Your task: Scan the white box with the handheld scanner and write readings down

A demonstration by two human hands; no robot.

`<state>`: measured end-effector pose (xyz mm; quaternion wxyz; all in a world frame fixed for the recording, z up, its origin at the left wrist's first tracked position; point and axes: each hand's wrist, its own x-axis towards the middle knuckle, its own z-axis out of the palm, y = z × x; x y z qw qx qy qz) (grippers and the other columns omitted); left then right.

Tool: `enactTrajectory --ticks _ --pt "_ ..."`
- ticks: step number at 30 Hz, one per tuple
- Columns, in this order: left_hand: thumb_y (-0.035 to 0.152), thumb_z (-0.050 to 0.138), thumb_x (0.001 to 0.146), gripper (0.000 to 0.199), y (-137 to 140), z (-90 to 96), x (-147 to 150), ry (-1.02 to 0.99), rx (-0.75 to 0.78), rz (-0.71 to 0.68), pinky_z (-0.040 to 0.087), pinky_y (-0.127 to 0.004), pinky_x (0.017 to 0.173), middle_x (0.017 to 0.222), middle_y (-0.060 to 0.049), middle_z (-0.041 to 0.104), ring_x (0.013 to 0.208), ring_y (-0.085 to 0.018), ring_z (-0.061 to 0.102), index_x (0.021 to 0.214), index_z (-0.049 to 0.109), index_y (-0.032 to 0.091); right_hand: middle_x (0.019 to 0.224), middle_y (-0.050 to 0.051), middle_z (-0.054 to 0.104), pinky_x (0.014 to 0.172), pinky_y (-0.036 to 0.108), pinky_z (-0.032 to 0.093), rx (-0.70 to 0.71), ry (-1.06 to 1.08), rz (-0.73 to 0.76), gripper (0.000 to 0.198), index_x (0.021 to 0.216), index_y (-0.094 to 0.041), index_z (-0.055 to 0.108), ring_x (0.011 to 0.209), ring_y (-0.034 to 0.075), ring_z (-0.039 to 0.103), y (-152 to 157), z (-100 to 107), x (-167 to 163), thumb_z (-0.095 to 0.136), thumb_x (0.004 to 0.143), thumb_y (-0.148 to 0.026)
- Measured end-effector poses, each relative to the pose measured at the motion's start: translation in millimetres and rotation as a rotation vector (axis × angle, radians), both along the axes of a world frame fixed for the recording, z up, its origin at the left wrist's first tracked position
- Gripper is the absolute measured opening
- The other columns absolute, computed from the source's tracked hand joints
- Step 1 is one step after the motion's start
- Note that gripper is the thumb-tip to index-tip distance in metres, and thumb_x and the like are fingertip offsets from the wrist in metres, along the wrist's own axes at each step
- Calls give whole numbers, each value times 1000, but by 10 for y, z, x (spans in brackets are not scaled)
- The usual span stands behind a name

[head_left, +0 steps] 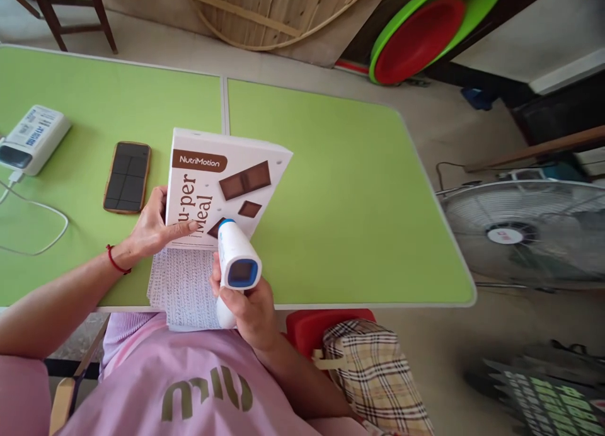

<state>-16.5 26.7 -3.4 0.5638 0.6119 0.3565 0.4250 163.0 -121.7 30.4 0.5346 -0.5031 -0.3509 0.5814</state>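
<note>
My left hand [158, 225] grips the left side of a white NutriMotion box [198, 200] printed with chocolate pieces, its thumb across the front. In my right hand [255, 310] is a white handheld infrared thermometer [236, 250] with a blue-framed dark screen facing me. Its far end overlaps the lower right of the box in view; I cannot tell whether they touch. Below the box, sheets of paper covered in writing [186, 291] hang over the table's near edge.
On the green table [345, 203], a phone [127, 177] and a white power bank [35, 137] with a cable [61, 234] lie to the left. A large fan [510, 234] stands right of the table. A red stool [307, 329] and a plaid cloth bag [378, 373] are near my right side.
</note>
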Motion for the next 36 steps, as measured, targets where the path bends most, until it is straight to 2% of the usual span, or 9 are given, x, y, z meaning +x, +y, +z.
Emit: enactTrajectory --ticks 5,9,14,20,36 --pt "44 94 69 72 3 -25 0 28 12 11 64 -46 79 115 -9 67 100 -29 70 125 54 24 64 -3 54 52 29 41 -32 65 -42 31 78 -23 63 58 13 47 49 -112 -45 79 73 -50" --pt "44 94 70 72 -2 24 -3 42 -10 6 64 -45 80 116 -10 67 101 -29 70 126 53 23 66 -1 59 52 29 44 -23 77 -17 30 78 -22 67 58 13 50 44 -183 -52 77 76 -50" --pt "48 94 69 78 -16 93 6 92 -86 17 63 -51 85 122 -13 65 106 -32 69 128 49 21 60 -2 56 50 29 43 -65 53 -42 31 73 -23 64 55 13 50 36 -221 -43 78 74 -51" --pt "44 94 70 74 -10 81 -7 59 -34 4 63 -48 81 119 -11 66 104 -31 69 127 52 23 64 -1 61 52 30 45 -56 57 -22 30 73 -23 66 56 14 52 54 -215 -41 77 75 -51" --pt "47 94 70 75 -3 138 8 81 -35 7 63 -48 82 121 -13 66 103 -32 69 126 52 22 59 -2 57 51 30 43 -108 12 -31 39 67 -22 63 53 13 48 75 -211 -44 79 70 -58"
